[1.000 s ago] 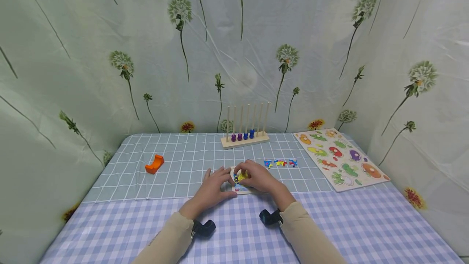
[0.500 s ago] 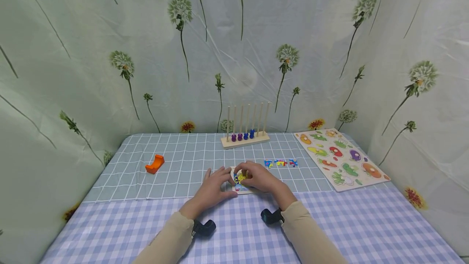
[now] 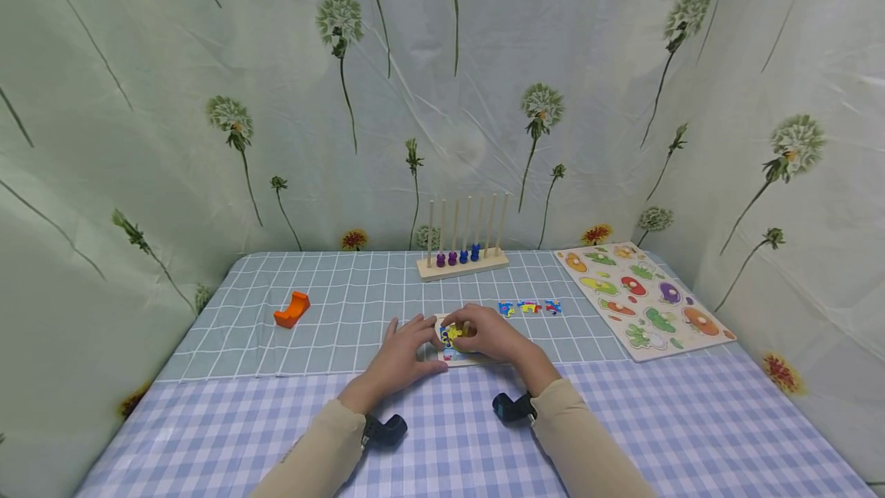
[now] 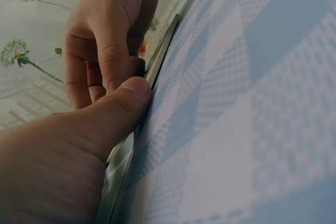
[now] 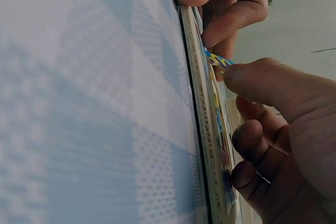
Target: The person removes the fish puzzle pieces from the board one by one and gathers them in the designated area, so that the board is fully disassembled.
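A small wooden jigsaw board (image 3: pixel 465 363) lies between my hands, its colourful middle partly covered by fingers. My left hand (image 3: pixel 402 352) rests at its left side. The thumb (image 4: pixel 131 88) presses the near edge, and the index fingertip touches the board near the picture. Over the board, my right hand (image 3: pixel 489 335) pinches a blue and yellow jigsaw piece (image 5: pixel 219 60) between thumb and fingers. That piece stands tilted against the board in the right wrist view. Several loose jigsaw pieces (image 3: pixel 529 307) lie in a row beyond the right hand.
A wooden peg stand (image 3: pixel 462 269) with purple and blue beads stands at the back. To the right lies a vegetable peg puzzle (image 3: pixel 639 294). An orange curved block (image 3: pixel 292 310) sits at the left. Grey grid cloth and blue checked cloth (image 3: pixel 442 444) cover the table.
The pinched jigsaw piece has shifted and tilted slightly over the board. My right wrist has moved a little to the right, while the left hand has stayed in place.
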`<state>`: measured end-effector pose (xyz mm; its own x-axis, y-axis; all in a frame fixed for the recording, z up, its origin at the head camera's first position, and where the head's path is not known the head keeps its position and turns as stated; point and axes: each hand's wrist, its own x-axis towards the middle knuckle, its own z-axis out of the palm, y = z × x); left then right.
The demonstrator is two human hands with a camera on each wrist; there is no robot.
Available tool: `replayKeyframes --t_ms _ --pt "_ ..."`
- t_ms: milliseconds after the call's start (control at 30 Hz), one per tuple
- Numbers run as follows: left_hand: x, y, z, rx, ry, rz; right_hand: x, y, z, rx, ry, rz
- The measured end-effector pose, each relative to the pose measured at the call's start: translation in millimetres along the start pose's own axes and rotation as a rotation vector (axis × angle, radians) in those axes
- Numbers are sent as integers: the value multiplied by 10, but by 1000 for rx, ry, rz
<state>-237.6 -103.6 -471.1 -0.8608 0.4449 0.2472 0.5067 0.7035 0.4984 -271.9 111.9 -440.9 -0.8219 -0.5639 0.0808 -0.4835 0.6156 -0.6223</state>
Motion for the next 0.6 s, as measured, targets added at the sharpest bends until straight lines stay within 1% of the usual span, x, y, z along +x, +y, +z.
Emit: replayKeyframes --t_ms 233,367,500,600 --pt "-1 20 -15 -3 -19 -23 0 -1 -9 5 6 25" --pt "-6 23 -17 -4 -18 -23 -1 -5 -27 -9 0 36" --pt "-12 18 -21 -5 -18 -14 0 2 -42 -47 -7 22" --pt "-16 15 -21 -4 -20 -14 1 6 -59 -53 -2 23"
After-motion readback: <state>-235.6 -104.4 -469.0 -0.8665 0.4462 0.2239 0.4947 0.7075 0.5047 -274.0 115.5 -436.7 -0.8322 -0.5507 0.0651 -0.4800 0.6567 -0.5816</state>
